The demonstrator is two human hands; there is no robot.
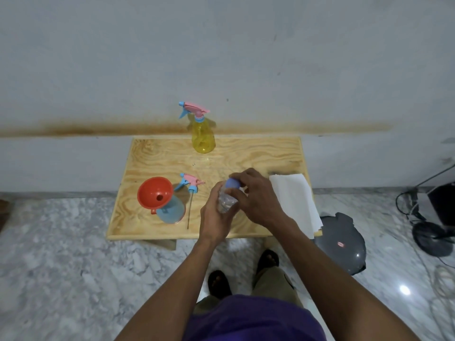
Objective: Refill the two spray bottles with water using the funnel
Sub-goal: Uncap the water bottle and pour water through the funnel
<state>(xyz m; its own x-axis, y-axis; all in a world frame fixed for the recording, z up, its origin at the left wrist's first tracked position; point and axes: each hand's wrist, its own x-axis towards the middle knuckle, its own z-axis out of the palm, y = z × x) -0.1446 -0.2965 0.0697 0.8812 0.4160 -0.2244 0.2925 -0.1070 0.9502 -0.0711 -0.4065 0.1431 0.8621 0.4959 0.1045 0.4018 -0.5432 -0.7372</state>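
A clear water bottle point(225, 202) with a blue cap point(233, 183) is held over the wooden table point(246, 156). My left hand point(213, 215) grips its body from the left. My right hand point(256, 195) curls its fingers round the cap. A red funnel point(154, 191) sits in the neck of a blue spray bottle point(172, 210) at the table's front left. That bottle's pink and blue spray head point(190, 184) lies loose beside it, its tube pointing toward me. A yellow spray bottle point(203, 136) with its spray head on stands at the back middle.
White paper towels point(295, 198) lie on the table's right side, overhanging the front edge. A grey round object point(341, 242) sits on the marble floor at the right, with cables and a black stand point(430, 237) further right. The wall runs just behind the table.
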